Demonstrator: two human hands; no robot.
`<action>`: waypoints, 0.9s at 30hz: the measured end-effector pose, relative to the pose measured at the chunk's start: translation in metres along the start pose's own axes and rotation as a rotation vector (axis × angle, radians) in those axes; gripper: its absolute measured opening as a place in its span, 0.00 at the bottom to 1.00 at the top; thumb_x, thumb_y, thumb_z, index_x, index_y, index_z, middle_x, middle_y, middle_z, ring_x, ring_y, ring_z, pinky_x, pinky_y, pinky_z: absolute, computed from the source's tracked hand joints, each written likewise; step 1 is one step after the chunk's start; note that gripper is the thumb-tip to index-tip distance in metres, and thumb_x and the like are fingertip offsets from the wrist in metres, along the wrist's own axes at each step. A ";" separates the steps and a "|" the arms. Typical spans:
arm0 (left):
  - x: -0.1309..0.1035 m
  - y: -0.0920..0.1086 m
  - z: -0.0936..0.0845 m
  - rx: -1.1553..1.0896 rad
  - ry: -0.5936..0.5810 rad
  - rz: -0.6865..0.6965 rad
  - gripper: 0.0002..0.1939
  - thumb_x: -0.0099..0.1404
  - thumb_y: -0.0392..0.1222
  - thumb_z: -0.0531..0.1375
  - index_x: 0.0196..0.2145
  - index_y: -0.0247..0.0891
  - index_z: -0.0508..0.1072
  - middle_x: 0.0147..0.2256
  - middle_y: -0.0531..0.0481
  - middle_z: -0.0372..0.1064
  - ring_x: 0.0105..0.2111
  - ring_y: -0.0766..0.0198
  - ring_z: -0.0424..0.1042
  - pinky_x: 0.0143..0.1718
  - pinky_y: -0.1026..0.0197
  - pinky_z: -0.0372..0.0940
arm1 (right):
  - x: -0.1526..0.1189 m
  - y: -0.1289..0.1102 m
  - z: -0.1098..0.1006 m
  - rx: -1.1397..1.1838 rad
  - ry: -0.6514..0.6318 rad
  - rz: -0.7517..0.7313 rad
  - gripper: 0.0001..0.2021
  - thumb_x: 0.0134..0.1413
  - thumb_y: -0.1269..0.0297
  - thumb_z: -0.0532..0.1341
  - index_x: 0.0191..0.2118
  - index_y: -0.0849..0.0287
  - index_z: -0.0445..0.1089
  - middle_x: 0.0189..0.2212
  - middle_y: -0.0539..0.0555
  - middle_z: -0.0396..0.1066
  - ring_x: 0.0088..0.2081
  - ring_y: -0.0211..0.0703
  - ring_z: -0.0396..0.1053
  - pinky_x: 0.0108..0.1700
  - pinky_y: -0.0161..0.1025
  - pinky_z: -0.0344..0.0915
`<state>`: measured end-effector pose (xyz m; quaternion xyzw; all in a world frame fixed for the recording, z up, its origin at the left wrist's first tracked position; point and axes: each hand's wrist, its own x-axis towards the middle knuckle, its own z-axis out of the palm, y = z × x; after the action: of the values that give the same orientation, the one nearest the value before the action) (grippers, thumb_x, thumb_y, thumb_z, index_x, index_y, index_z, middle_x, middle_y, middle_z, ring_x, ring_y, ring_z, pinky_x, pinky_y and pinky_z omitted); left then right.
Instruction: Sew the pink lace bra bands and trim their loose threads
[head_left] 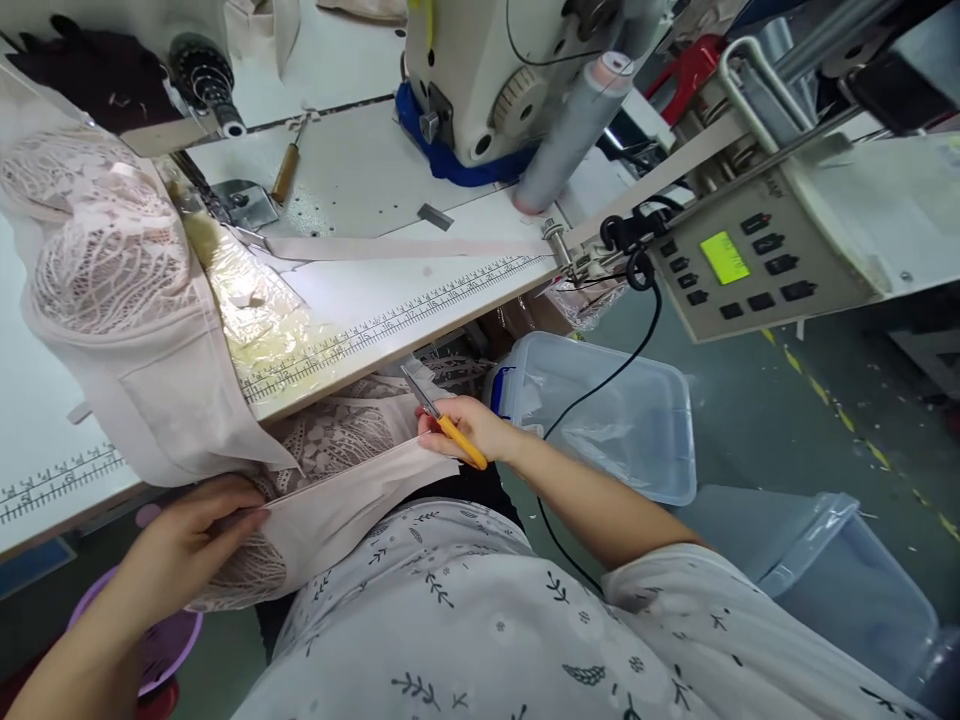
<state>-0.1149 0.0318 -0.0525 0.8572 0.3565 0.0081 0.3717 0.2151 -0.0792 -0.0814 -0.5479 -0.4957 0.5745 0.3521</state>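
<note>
A pale pink lace bra (pixel 352 490) is stretched across my lap below the table edge. My left hand (pixel 184 540) pinches its band at the left, thumb on top of the fabric. My right hand (pixel 476 425) holds a pair of scissors (pixel 459 438) with orange handles, blades pointing up and left. The fingertips of that same hand also grip the right end of the band. Another pale pink lace bra (pixel 165 390) lies on the table at the left, its lower part draping over the edge close to my left hand.
A sewing machine (pixel 480 90) stands on the white table (pixel 360 290) marked with a ruler scale. A wooden-handled tool (pixel 286 172) lies near it. A control box (pixel 765 260) juts out right. Clear plastic bins (pixel 607 420) and a purple basket (pixel 176 650) sit below.
</note>
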 end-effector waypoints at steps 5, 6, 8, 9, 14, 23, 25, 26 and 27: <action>0.008 0.003 0.000 0.259 -0.052 -0.074 0.16 0.64 0.51 0.50 0.32 0.45 0.74 0.38 0.50 0.74 0.36 0.57 0.72 0.35 0.59 0.67 | -0.001 -0.006 0.005 -0.083 0.019 -0.115 0.08 0.49 0.62 0.59 0.26 0.59 0.60 0.21 0.46 0.60 0.23 0.33 0.57 0.26 0.31 0.57; 0.008 0.007 0.000 0.389 -0.048 -0.097 0.17 0.64 0.50 0.48 0.33 0.44 0.75 0.39 0.49 0.74 0.36 0.55 0.72 0.35 0.57 0.67 | -0.001 -0.007 0.006 -0.108 0.021 -0.129 0.08 0.49 0.63 0.58 0.26 0.59 0.59 0.21 0.47 0.61 0.23 0.33 0.57 0.26 0.31 0.57; 0.006 0.021 0.002 0.645 -0.014 -0.073 0.18 0.64 0.48 0.46 0.34 0.43 0.75 0.39 0.46 0.74 0.35 0.50 0.72 0.33 0.51 0.65 | -0.001 -0.008 0.006 -0.164 0.023 -0.146 0.09 0.49 0.63 0.58 0.25 0.59 0.58 0.21 0.47 0.61 0.23 0.32 0.57 0.25 0.30 0.57; 0.005 0.030 0.004 0.724 0.010 -0.005 0.18 0.64 0.46 0.46 0.34 0.42 0.75 0.38 0.45 0.74 0.34 0.48 0.71 0.32 0.49 0.65 | -0.001 -0.008 0.006 -0.191 0.024 -0.150 0.10 0.49 0.62 0.58 0.24 0.58 0.57 0.21 0.47 0.62 0.23 0.33 0.57 0.25 0.30 0.57; 0.019 0.087 0.025 0.552 0.175 0.430 0.13 0.66 0.41 0.50 0.34 0.40 0.74 0.32 0.47 0.74 0.31 0.56 0.71 0.31 0.56 0.65 | -0.004 -0.013 0.005 -0.231 -0.001 -0.142 0.11 0.50 0.61 0.58 0.23 0.59 0.56 0.21 0.47 0.61 0.23 0.32 0.56 0.25 0.30 0.55; 0.081 0.107 0.065 0.046 0.074 0.362 0.12 0.66 0.40 0.51 0.32 0.36 0.73 0.30 0.47 0.72 0.30 0.62 0.71 0.31 0.61 0.66 | -0.008 -0.021 0.005 -0.154 -0.060 -0.117 0.09 0.50 0.62 0.58 0.26 0.59 0.58 0.22 0.46 0.60 0.24 0.32 0.56 0.25 0.30 0.55; 0.081 0.107 0.063 -0.092 0.028 0.288 0.11 0.66 0.41 0.52 0.32 0.37 0.73 0.28 0.48 0.71 0.29 0.64 0.70 0.30 0.62 0.65 | -0.008 -0.020 0.004 -0.148 -0.058 -0.122 0.10 0.51 0.60 0.58 0.26 0.58 0.57 0.23 0.47 0.61 0.26 0.33 0.57 0.26 0.30 0.56; 0.081 0.107 0.062 -0.147 0.010 0.255 0.11 0.65 0.41 0.52 0.31 0.37 0.72 0.28 0.49 0.71 0.28 0.64 0.70 0.30 0.63 0.65 | -0.008 -0.019 0.003 -0.160 -0.052 -0.125 0.12 0.51 0.59 0.58 0.26 0.58 0.56 0.23 0.47 0.60 0.25 0.33 0.57 0.26 0.30 0.55; 0.080 0.108 0.060 -0.191 -0.004 0.222 0.11 0.65 0.41 0.53 0.31 0.37 0.72 0.28 0.49 0.71 0.28 0.64 0.70 0.30 0.63 0.64 | -0.007 -0.017 0.003 -0.186 -0.045 -0.130 0.13 0.50 0.58 0.59 0.25 0.58 0.55 0.22 0.46 0.59 0.25 0.33 0.56 0.25 0.31 0.54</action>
<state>0.0271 -0.0073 -0.0472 0.8520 0.2564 0.0814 0.4491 0.2113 -0.0820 -0.0632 -0.5319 -0.5891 0.5142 0.3252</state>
